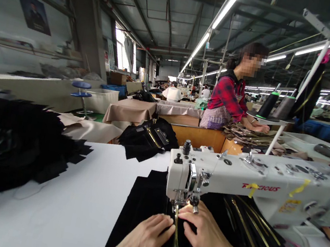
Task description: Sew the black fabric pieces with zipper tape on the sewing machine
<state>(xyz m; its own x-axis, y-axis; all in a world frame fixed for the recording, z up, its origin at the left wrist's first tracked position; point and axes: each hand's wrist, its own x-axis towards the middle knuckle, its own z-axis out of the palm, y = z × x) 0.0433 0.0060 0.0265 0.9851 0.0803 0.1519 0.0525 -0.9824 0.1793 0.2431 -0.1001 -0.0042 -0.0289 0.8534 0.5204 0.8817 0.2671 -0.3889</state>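
Black fabric (140, 208) lies under the needle of a white sewing machine (226, 177). A zipper with gold teeth (177, 232) runs along it, toward me from the presser foot (177, 207). My left hand (147, 239) lies flat on the fabric just left of the zipper, fingers stretched forward. My right hand (202, 228) rests on the right side, its fingers reaching close to the presser foot and its thumb apart. Neither hand visibly grips anything. The fabric edge under the needle is partly hidden by the machine head and fingers.
Several black zipper strips (256, 229) lie right of my right hand. A large stack of black pieces (13, 152) covers the table's left side. Black pieces with a gold zipper (150, 136) sit behind the machine. Thread cones (268, 104) stand above it. A person in a checked shirt (226, 94) handles brown pieces beyond.
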